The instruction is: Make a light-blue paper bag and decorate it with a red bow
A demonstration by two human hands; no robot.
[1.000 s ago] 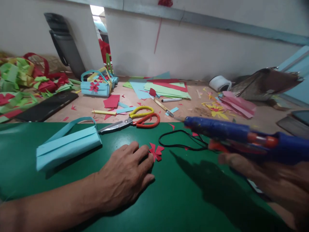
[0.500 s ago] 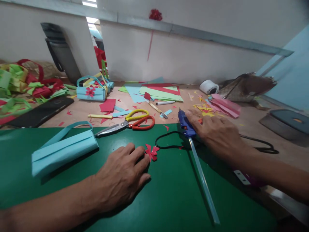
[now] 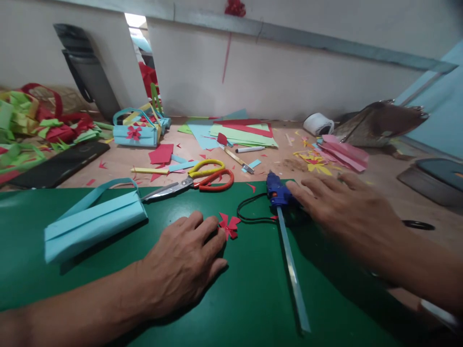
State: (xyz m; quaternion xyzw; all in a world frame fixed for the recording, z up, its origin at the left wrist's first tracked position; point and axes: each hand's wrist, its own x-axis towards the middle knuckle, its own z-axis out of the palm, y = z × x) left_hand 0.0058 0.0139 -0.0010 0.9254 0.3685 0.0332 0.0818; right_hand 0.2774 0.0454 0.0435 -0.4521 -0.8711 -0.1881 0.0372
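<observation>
My left hand (image 3: pixel 191 260) rests palm down on the green mat (image 3: pixel 260 289), fingers loosely bent and thumb apart. Its index fingertip touches the edge of a small red paper flower (image 3: pixel 229 226) lying on the mat. My right hand (image 3: pixel 343 207) is open, fingers spread, just right of a blue glue gun (image 3: pixel 278 191). The thumb is at or near the gun's body; contact is unclear. A long clear glue stick (image 3: pixel 292 274) sticks out of the gun's back towards me. To the left lies a light-blue paper handbag (image 3: pixel 96 224) with a strap.
Scissors (image 3: pixel 191 182) with yellow and orange handles lie at the mat's far edge. Behind are a cutter (image 3: pixel 237 159), a white pen (image 3: pixel 250 149), coloured paper sheets (image 3: pixel 246 132), finished small bags (image 3: pixel 135 135), a black phone (image 3: pixel 60 164) and a white roll (image 3: pixel 318 124).
My right hand has loosened from the glue gun and shifted right, its fingers spreading. The glue stick's rear end has swung left. My left hand and the flower keep their places.
</observation>
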